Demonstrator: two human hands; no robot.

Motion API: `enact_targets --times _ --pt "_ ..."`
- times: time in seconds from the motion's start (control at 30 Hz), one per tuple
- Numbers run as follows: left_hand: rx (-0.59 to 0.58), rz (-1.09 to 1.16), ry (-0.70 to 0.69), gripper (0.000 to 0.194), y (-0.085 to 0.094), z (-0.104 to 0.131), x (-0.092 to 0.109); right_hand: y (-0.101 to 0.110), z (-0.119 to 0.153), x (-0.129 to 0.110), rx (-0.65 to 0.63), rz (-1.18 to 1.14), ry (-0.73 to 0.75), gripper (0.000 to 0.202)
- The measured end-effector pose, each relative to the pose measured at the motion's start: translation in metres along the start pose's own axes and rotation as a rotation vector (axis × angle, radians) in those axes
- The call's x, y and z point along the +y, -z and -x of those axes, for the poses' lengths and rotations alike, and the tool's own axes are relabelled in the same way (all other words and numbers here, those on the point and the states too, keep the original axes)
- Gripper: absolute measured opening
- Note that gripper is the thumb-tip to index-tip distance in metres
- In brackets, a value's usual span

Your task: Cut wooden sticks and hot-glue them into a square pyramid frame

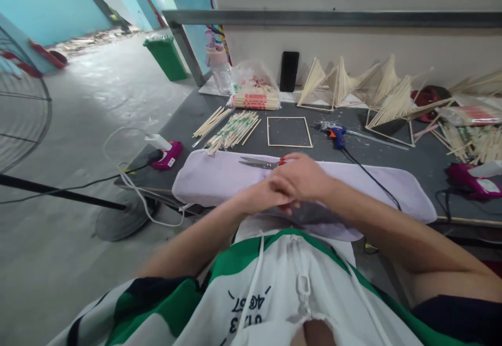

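My left hand (267, 193) and my right hand (306, 176) are pressed together above the near edge of a folded lilac cloth (214, 177). Both have curled fingers, and whatever may be between them is hidden. A pair of scissors (257, 163) with red handles lies on the cloth, blades pointing left; my right hand partly covers the handles. Just beyond lies a square frame of thin sticks (289, 146) on the dark table (176, 121). To its right rests a blue glue gun (338, 137), its cord running across the cloth.
Loose and wrapped sticks (235, 129) lie left of the frame, below a bagged bundle (254, 100). Fan-shaped stick models (386, 87), a phone (289, 71) and a bottle (219, 66) stand along the back. Magenta power strips (168, 156) sit at both sides. A fan (117, 215) stands left.
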State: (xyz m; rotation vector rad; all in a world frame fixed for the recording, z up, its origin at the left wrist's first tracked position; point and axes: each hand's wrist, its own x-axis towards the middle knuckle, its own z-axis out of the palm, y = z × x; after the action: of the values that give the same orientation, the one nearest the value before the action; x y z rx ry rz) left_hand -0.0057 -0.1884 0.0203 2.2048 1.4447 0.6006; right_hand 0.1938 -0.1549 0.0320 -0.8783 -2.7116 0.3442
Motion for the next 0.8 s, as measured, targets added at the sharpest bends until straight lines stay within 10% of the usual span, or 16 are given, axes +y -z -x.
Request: enact_targets --times 0.17,0.3,0.43,0.8 --pt "-0.167 0.374 -0.01 0.019 0.058 -0.064 -0.05 0.011 -0.005 0.108 0.239 0.12 -0.481 0.038" --pt "-0.144 0.244 0.053 0.015 0.062 -0.132 -0.092 -0.003 -0.006 0.165 0.263 0.071 -0.616 0.03" --pt "-0.243 0.168 -0.042 0.019 0.039 -0.165 -0.113 -0.021 0.005 0.189 0.291 -0.014 -0.544 0.031" --pt "-0.201 0.071 -0.403 0.014 0.011 -0.162 -0.145 -0.023 0.021 0.213 0.205 -0.07 -0.424 0.033"
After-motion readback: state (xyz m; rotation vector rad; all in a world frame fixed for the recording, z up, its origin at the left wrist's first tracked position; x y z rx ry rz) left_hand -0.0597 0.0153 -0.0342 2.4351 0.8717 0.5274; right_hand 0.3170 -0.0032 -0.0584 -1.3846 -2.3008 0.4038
